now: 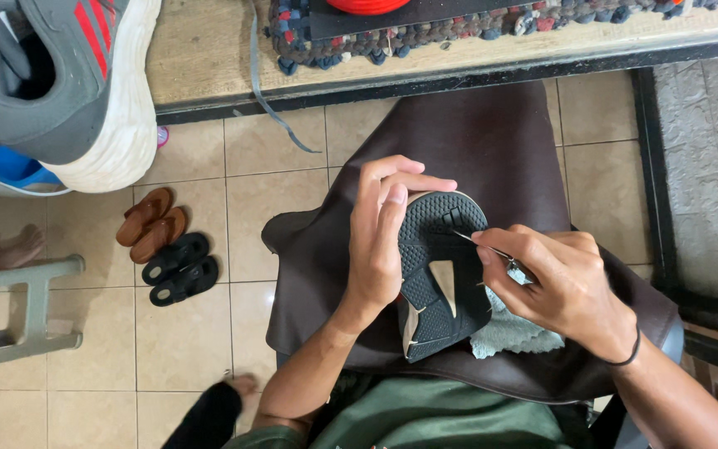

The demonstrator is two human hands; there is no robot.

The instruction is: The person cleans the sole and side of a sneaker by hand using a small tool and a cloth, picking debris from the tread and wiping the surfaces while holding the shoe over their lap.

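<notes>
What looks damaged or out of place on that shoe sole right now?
The dark shoe sole, steadied by the left hand, has pale wedge-shaped gaps mid-sole and at its lower edge, as if tread pieces are missing or lifted. The right hand holds a thin needle at its edge. Nothing else stands out.

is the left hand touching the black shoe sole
Touching. The head view shows the left hand wrapped over the edge of the black shoe sole, fingers pressed on it with no gap.

Matt black rubber sole (440,274) showing ribbed tread, resting on smooth brown leather sheet (492,141); thin metal needle (479,244) glinting.
</notes>
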